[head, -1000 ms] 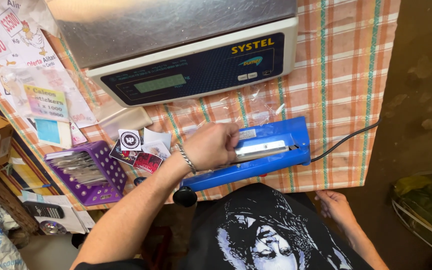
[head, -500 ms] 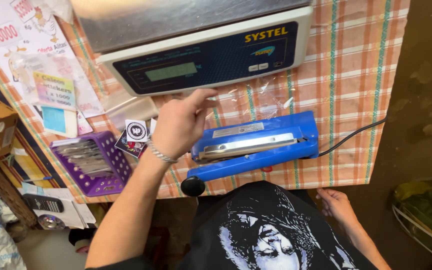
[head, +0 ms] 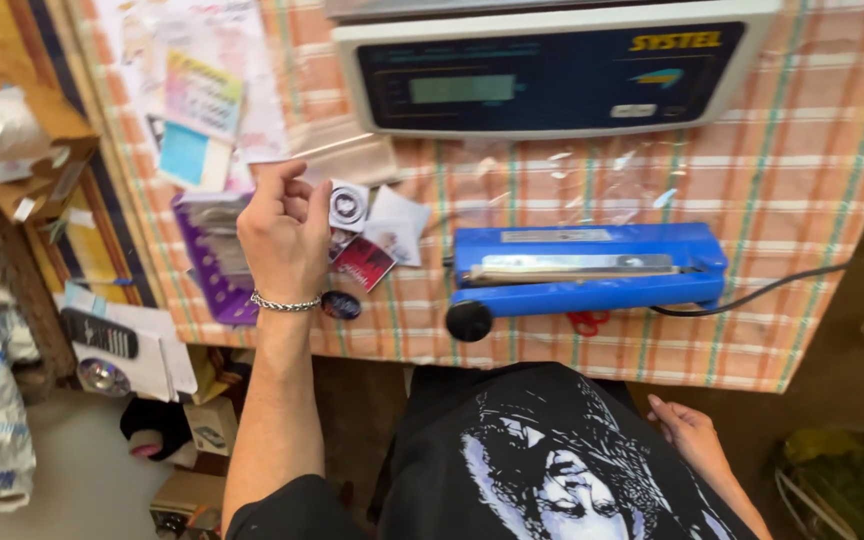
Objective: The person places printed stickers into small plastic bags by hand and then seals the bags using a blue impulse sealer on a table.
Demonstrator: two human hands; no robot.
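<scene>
Small square sticker (head: pixel 348 206) sits at 3 o'clock off my left hand (head: pixel 284 240), fingers loosely curled, gripping nothing. Right hand (head: pixel 689 432) rests open down by my lap, blue sealer (head: pixel 588 266) untouched.

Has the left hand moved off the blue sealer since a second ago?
Yes. The left hand was on the blue sealer; it has since moved left, clear of it, above the small stickers beside the purple basket.

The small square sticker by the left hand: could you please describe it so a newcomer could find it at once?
Start at the big weighing scale on the checked tablecloth, then drop to the blue heat sealer. Left of it, beside the left hand, lies the square sticker: white with a dark round emblem, unlike the red card below it.
</scene>
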